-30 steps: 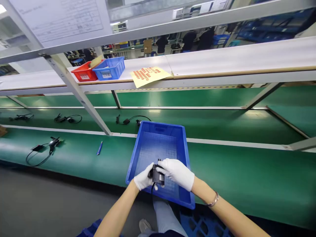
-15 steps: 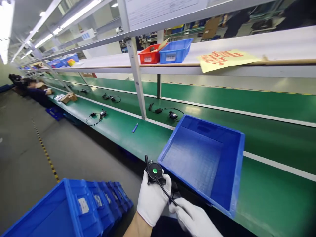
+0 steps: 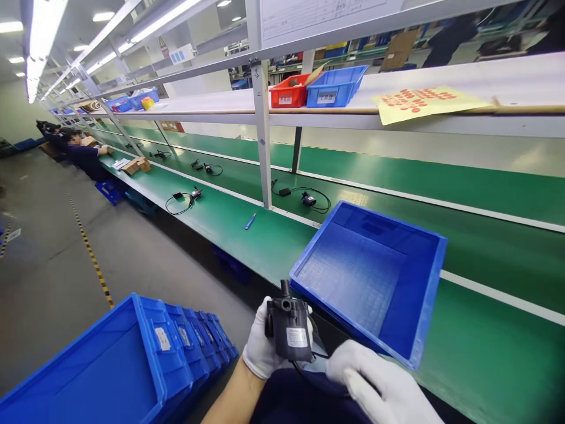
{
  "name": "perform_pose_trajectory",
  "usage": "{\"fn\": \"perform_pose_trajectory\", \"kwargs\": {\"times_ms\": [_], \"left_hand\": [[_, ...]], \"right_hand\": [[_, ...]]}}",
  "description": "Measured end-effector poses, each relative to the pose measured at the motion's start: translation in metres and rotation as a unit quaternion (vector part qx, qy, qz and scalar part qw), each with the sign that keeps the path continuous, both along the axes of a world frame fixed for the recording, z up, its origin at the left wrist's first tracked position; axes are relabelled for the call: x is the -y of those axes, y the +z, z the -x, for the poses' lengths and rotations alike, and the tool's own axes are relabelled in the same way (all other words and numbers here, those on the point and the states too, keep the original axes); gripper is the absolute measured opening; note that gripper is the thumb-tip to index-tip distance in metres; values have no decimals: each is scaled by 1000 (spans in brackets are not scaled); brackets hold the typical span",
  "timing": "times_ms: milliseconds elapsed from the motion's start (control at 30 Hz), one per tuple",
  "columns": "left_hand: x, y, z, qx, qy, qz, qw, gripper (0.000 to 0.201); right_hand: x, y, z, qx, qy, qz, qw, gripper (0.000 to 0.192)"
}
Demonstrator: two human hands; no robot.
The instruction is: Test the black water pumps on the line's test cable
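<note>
Gloved left hand [image 3: 256, 348] grips a black pump [image 3: 282, 315], freshly turned, exposing its label [image 3: 296, 337]; curled right hand [image 3: 373, 374], its hold unclear.

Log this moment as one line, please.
left hand: holding black device with white label | right hand: near cable, grip unclear | blue bin: on green bench

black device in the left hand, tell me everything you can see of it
The black device has a chunky housing that looks like plastic. A tube-like spout rises from its top, with a round port just below, and a white label sits on its face, too small to read. A dark cable leaves its lower end. The gloved left hand holds it roughly upright, near the large blue bin.
</note>
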State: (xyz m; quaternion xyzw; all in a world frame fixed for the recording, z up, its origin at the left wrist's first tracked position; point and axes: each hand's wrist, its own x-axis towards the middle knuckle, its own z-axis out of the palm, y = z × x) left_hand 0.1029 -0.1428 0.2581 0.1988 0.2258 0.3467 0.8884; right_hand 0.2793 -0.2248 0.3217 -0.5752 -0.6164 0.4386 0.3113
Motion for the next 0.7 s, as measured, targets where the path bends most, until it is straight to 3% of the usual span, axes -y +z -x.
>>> {"fn": "perform_pose_trajectory", "kwargs": {"times_ms": [100,167,267,333,700], "left_hand": [[6,9,15,-169,66,-165,969,81],[10,11,25,-261,98,-300,912,102],[14,5,33,-362,156,-471,789,130],[16,0,35,-376,180,-515,749,132],[7,0,29,-388,181,-542,723,129]], "right_hand": [[-4,3,-2,-51,-47,-1,998,58],[-8,2,-1,-88,-60,2,994,64],[-13,1,2,-143,-49,20,988,68],[-15,3,4,-180,-30,32,983,68],[-22,-2,2,-172,-44,29,984,68]]}}
